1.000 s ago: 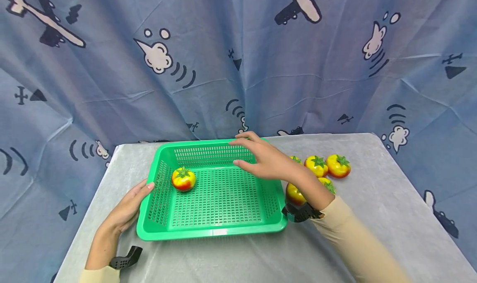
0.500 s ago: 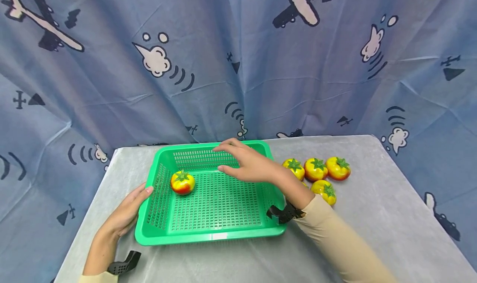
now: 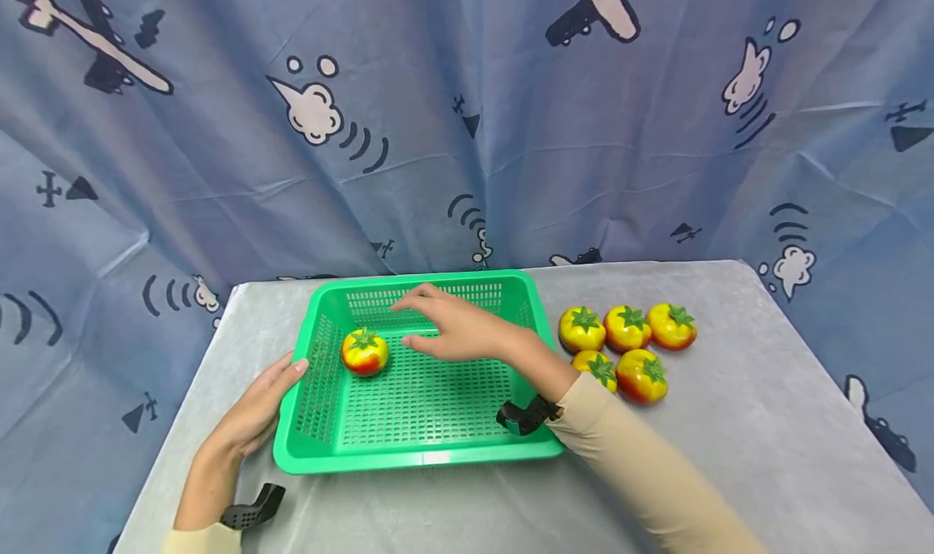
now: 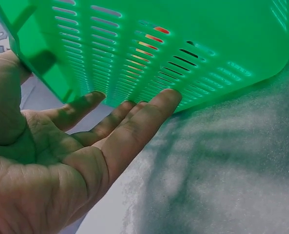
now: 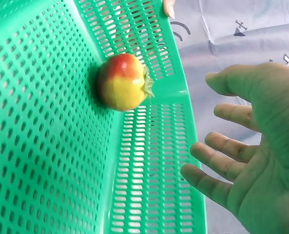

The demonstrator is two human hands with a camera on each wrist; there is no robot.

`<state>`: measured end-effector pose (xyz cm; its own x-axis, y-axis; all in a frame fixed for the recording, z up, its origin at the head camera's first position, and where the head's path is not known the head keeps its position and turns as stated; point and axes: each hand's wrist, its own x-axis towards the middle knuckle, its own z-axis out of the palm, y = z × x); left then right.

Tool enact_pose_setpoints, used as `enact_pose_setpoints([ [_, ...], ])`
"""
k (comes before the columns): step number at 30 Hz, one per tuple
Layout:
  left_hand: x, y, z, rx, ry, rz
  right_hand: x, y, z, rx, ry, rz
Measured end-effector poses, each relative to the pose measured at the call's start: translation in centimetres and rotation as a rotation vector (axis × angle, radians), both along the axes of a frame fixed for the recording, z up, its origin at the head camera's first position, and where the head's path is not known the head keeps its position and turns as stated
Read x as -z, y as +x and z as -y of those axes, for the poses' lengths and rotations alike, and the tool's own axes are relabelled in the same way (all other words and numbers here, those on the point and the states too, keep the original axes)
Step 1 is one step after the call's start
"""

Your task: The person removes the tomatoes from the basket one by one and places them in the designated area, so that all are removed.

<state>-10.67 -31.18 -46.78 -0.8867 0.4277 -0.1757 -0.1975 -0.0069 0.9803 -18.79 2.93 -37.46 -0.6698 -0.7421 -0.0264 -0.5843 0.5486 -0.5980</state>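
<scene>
A green perforated plastic basket [image 3: 430, 461] stands on the table. My left hand [image 3: 251, 412] holds its left side: the thumb hooks over the rim, and in the left wrist view the fingers [image 4: 134, 129] lie against the outer wall. Inside the basket, near its left end, rests one yellow-and-red tomato [image 3: 365, 353] with a green leafy top. My right hand [image 3: 467, 327] hovers over the basket, to the right of that tomato. Its fingers are spread and loosely bent, with nothing between them; the right wrist view shows the bare palm [image 5: 266, 175] facing the basket.
Several more yellow-and-red tomatoes [image 3: 642, 377] sit grouped on the table, just right of the basket. The grey-white table [image 3: 766, 424] ends at the back against a blue curtain [image 3: 467, 132] with airplane prints.
My right hand has moved left over the basket, towards the tomato inside, uncovering the tomatoes on the right. My left hand keeps its place on the rim.
</scene>
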Motion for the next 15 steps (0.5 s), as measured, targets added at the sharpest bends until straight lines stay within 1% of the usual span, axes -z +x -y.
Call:
enact_pose_setpoints([
  [5, -0.2, -0.3, -0.3, 0.022, 0.020, -0.029, 0.5, -0.4, 0.9, -0.010, -0.010, 0.009],
  [8, -0.3, -0.4, -0.3, 0.030, 0.032, -0.041, 1.0, -0.8, 1.7, -0.031, -0.006, 0.011],
  [13, -0.1, -0.2, -0.1, 0.030, 0.036, -0.029, 2.0, -1.5, 3.0, -0.077, 0.020, 0.018],
  [15, 0.0, -0.1, 0.0, 0.024, 0.033, -0.021, 2.3, -1.7, 3.5, -0.083, 0.033, 0.025],
])
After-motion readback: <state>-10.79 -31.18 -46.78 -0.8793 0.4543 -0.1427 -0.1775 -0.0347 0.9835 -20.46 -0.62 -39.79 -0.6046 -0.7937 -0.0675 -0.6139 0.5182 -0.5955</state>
